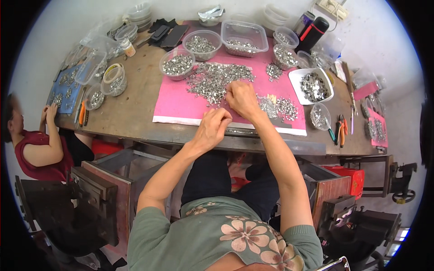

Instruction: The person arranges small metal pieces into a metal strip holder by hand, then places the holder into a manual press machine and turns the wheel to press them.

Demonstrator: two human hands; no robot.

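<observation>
Co-worker point(38, 149) sat far left, near blue mat point(68, 106). Orange-handled pliers point(82, 114) lay on table point(135, 104). On pink sheet point(174, 106) we saw round tub point(176, 77) of metal bits, then wide heap of small metal pieces point(214, 81). Our left hand point(211, 127), fingers curled, hung just beside our right hand point(243, 100), fingers bent at heap's near edge; whether either gripped anything, we could not tell. Right of them lay smaller pile point(287, 109), white dish point(295, 80) with more bits, second pliers point(342, 131).
</observation>
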